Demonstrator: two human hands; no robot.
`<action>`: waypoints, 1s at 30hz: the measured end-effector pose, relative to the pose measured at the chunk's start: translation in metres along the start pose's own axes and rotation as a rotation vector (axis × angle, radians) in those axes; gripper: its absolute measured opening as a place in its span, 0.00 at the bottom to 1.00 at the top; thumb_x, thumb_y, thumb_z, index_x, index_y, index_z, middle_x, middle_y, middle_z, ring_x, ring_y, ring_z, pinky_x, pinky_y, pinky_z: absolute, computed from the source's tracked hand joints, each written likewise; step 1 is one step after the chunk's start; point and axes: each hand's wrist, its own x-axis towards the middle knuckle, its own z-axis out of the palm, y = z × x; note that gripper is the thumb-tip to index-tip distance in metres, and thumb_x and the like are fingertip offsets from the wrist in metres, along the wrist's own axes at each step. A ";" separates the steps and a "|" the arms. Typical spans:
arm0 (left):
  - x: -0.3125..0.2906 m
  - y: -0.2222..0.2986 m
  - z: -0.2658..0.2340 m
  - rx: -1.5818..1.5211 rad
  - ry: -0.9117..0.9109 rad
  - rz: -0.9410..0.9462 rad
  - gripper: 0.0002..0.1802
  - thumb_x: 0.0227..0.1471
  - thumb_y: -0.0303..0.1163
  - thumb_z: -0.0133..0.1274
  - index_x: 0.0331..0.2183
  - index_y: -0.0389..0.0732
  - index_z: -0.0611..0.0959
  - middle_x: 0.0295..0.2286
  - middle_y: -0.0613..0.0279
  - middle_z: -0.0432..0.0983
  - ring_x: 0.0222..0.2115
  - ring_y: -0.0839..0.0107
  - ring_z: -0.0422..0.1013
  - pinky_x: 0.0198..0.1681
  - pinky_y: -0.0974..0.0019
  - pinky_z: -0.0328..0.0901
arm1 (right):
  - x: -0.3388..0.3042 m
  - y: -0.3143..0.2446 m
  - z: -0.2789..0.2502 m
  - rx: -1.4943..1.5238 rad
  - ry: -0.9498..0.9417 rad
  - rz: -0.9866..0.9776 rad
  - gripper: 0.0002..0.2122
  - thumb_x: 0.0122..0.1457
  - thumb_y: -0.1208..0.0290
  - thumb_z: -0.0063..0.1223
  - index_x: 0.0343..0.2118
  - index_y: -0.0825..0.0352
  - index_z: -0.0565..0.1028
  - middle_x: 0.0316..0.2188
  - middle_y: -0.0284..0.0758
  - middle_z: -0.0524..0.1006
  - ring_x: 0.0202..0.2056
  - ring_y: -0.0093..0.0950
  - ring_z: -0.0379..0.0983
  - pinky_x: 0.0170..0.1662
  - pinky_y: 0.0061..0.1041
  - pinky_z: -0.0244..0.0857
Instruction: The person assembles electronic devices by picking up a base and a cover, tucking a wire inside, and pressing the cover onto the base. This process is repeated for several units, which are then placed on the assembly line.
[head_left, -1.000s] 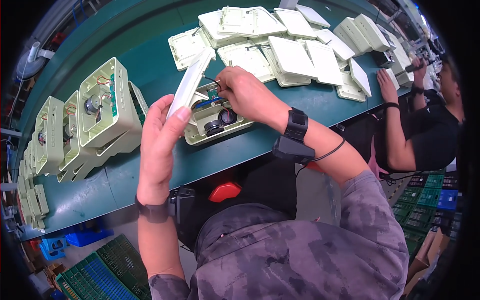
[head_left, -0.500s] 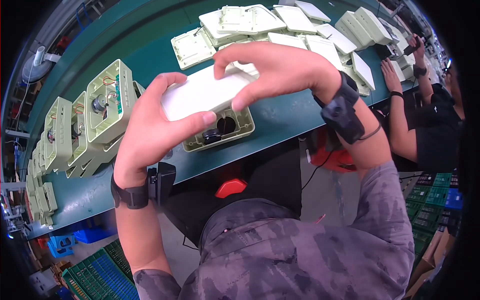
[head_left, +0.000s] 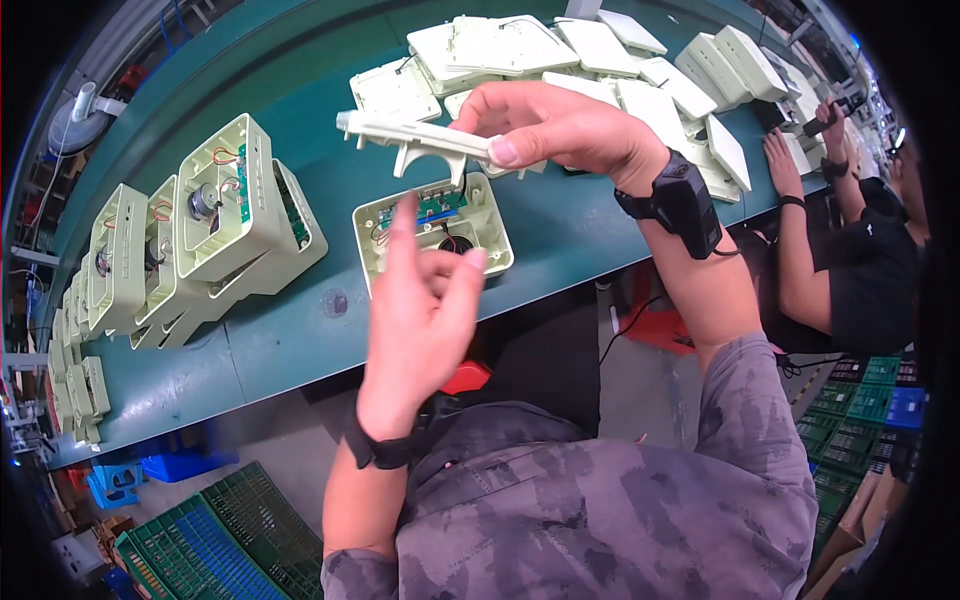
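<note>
My right hand (head_left: 570, 130) grips a pale plastic cover (head_left: 420, 135) at its right end, thumb in front. The cover is tilted almost edge-on, with moulded ribs and a curved cut-out showing underneath. Below it, an open pale housing (head_left: 503, 235) lies on the bench, holding a green circuit board (head_left: 440, 207), thin wires and a round black speaker (head_left: 457, 244). Over the housing's front left part is my left hand (head_left: 420, 325), its index finger stretched toward the circuit board and its thumb apart. The left hand appears to hold nothing and hides part of the housing.
Several open housings (head_left: 225, 262) with wires and speakers lean together at the left of the green bench (head_left: 310, 345). Pale covers (head_left: 510, 48) are piled at the back. A co-worker's hand (head_left: 785, 165) rests at the right. Green crates (head_left: 210, 530) stand at lower left.
My left hand has let go of the cover and moved down right over the housing. The right hand has tipped the cover up, uncovering the circuit board and wires.
</note>
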 end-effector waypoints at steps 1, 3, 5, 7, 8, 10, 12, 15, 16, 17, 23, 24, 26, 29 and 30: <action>-0.001 0.004 0.006 -0.021 -0.063 -0.062 0.43 0.63 0.35 0.52 0.68 0.31 0.48 0.24 0.62 0.79 0.23 0.79 0.72 0.29 0.75 0.67 | 0.000 0.001 0.002 0.012 -0.008 -0.008 0.24 0.52 0.57 0.66 0.47 0.67 0.72 0.44 0.31 0.76 0.39 0.15 0.66 0.39 0.15 0.58; 0.002 0.005 0.016 -0.046 -0.118 -0.098 0.44 0.63 0.35 0.52 0.68 0.31 0.46 0.23 0.62 0.79 0.21 0.79 0.71 0.28 0.75 0.67 | 0.000 0.002 0.002 0.019 -0.014 0.006 0.25 0.52 0.57 0.66 0.48 0.66 0.72 0.44 0.31 0.76 0.40 0.16 0.67 0.40 0.16 0.59; 0.007 0.005 0.023 -0.092 -0.228 -0.175 0.46 0.63 0.36 0.51 0.68 0.32 0.42 0.21 0.61 0.78 0.18 0.79 0.70 0.25 0.74 0.67 | 0.000 0.004 0.004 0.040 -0.028 0.033 0.25 0.52 0.57 0.67 0.49 0.66 0.73 0.43 0.30 0.76 0.41 0.17 0.68 0.42 0.18 0.61; 0.011 0.007 0.029 -0.054 -0.236 -0.200 0.43 0.62 0.37 0.52 0.66 0.30 0.47 0.22 0.56 0.79 0.20 0.71 0.73 0.27 0.69 0.69 | 0.000 0.009 0.011 -0.060 0.018 0.029 0.26 0.51 0.58 0.68 0.49 0.66 0.72 0.43 0.31 0.75 0.43 0.20 0.69 0.44 0.20 0.62; 0.012 0.007 0.033 -0.015 -0.247 -0.224 0.41 0.61 0.38 0.52 0.64 0.27 0.53 0.23 0.51 0.80 0.21 0.63 0.76 0.28 0.63 0.71 | 0.000 0.012 0.016 -0.160 0.066 0.024 0.27 0.49 0.59 0.69 0.50 0.67 0.72 0.44 0.32 0.75 0.45 0.23 0.69 0.47 0.23 0.63; 0.010 0.003 0.040 0.025 -0.244 -0.256 0.39 0.60 0.40 0.52 0.62 0.25 0.58 0.24 0.46 0.81 0.23 0.56 0.79 0.30 0.57 0.73 | -0.003 0.020 0.030 -0.255 0.098 0.014 0.28 0.48 0.59 0.70 0.50 0.67 0.72 0.45 0.34 0.74 0.46 0.26 0.70 0.49 0.25 0.64; 0.008 -0.017 0.051 0.396 -0.190 -0.079 0.30 0.58 0.41 0.53 0.53 0.27 0.69 0.23 0.43 0.80 0.23 0.48 0.78 0.29 0.52 0.72 | -0.009 0.026 0.051 -0.605 0.240 -0.165 0.30 0.45 0.61 0.72 0.52 0.65 0.73 0.49 0.39 0.72 0.52 0.34 0.68 0.55 0.31 0.63; 0.006 -0.031 0.063 0.567 -0.129 0.019 0.23 0.57 0.43 0.54 0.42 0.29 0.77 0.22 0.41 0.79 0.23 0.44 0.77 0.29 0.48 0.72 | -0.018 0.032 0.063 -0.784 0.307 -0.237 0.32 0.42 0.61 0.72 0.53 0.62 0.74 0.53 0.43 0.69 0.56 0.42 0.65 0.59 0.36 0.61; 0.003 -0.033 0.064 0.564 -0.092 0.022 0.21 0.57 0.43 0.54 0.37 0.31 0.79 0.22 0.42 0.78 0.23 0.43 0.76 0.29 0.47 0.72 | -0.020 0.034 0.066 -0.779 0.301 -0.226 0.32 0.41 0.61 0.72 0.53 0.61 0.75 0.55 0.45 0.68 0.57 0.44 0.63 0.60 0.37 0.59; 0.001 -0.036 0.065 0.562 -0.055 0.026 0.20 0.56 0.44 0.55 0.31 0.33 0.81 0.21 0.42 0.78 0.23 0.42 0.76 0.29 0.45 0.72 | -0.020 0.035 0.068 -0.774 0.294 -0.214 0.33 0.40 0.62 0.73 0.54 0.59 0.76 0.56 0.47 0.66 0.58 0.47 0.61 0.62 0.39 0.58; 0.001 -0.041 0.064 0.629 -0.015 0.129 0.20 0.57 0.44 0.54 0.27 0.33 0.82 0.20 0.45 0.77 0.22 0.44 0.76 0.27 0.46 0.72 | -0.016 0.038 0.069 -0.720 0.241 -0.187 0.32 0.40 0.61 0.73 0.53 0.53 0.79 0.59 0.49 0.64 0.59 0.48 0.61 0.63 0.40 0.57; 0.002 -0.040 0.063 0.634 -0.029 0.130 0.20 0.57 0.44 0.54 0.27 0.33 0.82 0.19 0.45 0.77 0.22 0.44 0.76 0.27 0.46 0.72 | -0.015 0.038 0.069 -0.738 0.233 -0.183 0.32 0.40 0.61 0.73 0.54 0.53 0.79 0.59 0.49 0.64 0.59 0.48 0.61 0.63 0.40 0.57; 0.001 -0.041 0.062 0.638 -0.039 0.125 0.20 0.57 0.44 0.54 0.27 0.33 0.82 0.19 0.46 0.77 0.21 0.45 0.76 0.27 0.46 0.72 | -0.015 0.039 0.069 -0.754 0.217 -0.179 0.32 0.40 0.62 0.73 0.54 0.53 0.79 0.59 0.49 0.64 0.60 0.48 0.61 0.63 0.40 0.57; -0.001 -0.042 0.062 0.672 -0.069 0.124 0.20 0.57 0.43 0.54 0.27 0.33 0.82 0.19 0.46 0.77 0.21 0.45 0.76 0.27 0.47 0.72 | -0.017 0.040 0.067 -0.731 0.192 -0.169 0.32 0.41 0.62 0.73 0.54 0.53 0.79 0.60 0.49 0.63 0.60 0.48 0.60 0.63 0.39 0.56; -0.001 -0.043 0.062 0.669 -0.068 0.121 0.20 0.57 0.43 0.54 0.27 0.33 0.82 0.19 0.46 0.77 0.21 0.45 0.76 0.27 0.47 0.72 | -0.017 0.040 0.067 -0.731 0.189 -0.167 0.32 0.41 0.62 0.73 0.54 0.53 0.79 0.60 0.49 0.63 0.60 0.48 0.60 0.63 0.39 0.56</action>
